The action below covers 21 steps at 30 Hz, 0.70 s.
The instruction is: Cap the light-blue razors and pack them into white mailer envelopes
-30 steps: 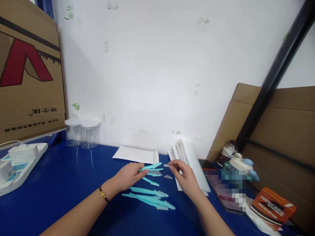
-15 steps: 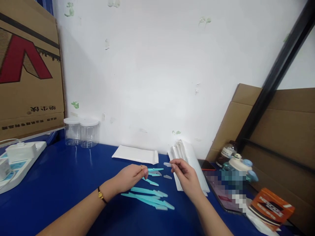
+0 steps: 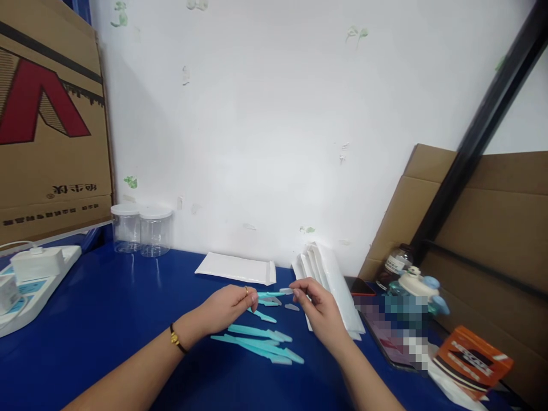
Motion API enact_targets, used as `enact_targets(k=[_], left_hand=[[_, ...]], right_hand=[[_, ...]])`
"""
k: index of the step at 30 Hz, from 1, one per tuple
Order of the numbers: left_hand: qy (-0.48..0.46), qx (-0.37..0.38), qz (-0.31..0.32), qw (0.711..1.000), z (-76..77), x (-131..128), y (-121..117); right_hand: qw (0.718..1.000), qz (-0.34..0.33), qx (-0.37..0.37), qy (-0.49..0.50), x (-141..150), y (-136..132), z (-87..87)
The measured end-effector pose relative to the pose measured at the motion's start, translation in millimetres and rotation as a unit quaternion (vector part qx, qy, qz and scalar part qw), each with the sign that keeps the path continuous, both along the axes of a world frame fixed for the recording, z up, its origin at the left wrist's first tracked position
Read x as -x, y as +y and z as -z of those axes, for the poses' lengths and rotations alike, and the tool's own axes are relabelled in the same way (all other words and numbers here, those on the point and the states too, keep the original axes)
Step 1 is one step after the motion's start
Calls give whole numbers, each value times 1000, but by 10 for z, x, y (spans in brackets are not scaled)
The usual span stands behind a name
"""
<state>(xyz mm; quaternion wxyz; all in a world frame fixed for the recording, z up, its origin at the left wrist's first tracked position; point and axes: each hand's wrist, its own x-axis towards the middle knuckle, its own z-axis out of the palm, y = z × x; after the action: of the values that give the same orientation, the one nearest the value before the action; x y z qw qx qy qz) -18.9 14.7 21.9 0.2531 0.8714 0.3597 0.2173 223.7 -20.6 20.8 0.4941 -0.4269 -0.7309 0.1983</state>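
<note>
My left hand (image 3: pixel 226 309) is closed on a turquoise eyebrow razor (image 3: pixel 273 294), whose end points right. Between the thumb and fingers of my right hand (image 3: pixel 322 311) is a small clear blade cap (image 3: pixel 286 291), at the razor's tip; I cannot tell whether it sits on the blade. Just below the hands lies another clear cap (image 3: pixel 291 307) on the table. More turquoise razors lie under and beside my left fingers, partly hidden. Nearer to me, several capped eyebrow razors (image 3: pixel 261 346) lie in a loose pile.
A white padded packet (image 3: pixel 235 268) lies by the wall, with a stack of white envelopes (image 3: pixel 329 285) to its right. Clear lidded jars (image 3: pixel 154 234) and a power strip (image 3: pixel 47 291) stand left. A tablet (image 3: pixel 387 334), teal bottle (image 3: pixel 413 294) and orange box (image 3: pixel 473 362) are at right.
My right hand has moved slightly left, bringing the clear cap to the end of the razor. My left hand has stayed almost still.
</note>
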Motion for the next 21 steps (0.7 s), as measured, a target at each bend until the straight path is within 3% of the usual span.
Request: enact_targets(k=[9, 13, 16, 21], left_hand=[[37, -22, 13, 999, -2, -35, -60], [107, -76, -2, 991, 62, -44, -56], [139, -107, -2, 984, 123, -50, -44], [142, -111, -2, 984, 192, -29, 17]], right_hand=[[996, -51, 41, -60, 85, -7, 61], [990, 17, 17, -139, -50, 73, 58], [962, 76, -2, -262, -157, 151, 111], [882, 142, 28, -449, -153, 226, 278]])
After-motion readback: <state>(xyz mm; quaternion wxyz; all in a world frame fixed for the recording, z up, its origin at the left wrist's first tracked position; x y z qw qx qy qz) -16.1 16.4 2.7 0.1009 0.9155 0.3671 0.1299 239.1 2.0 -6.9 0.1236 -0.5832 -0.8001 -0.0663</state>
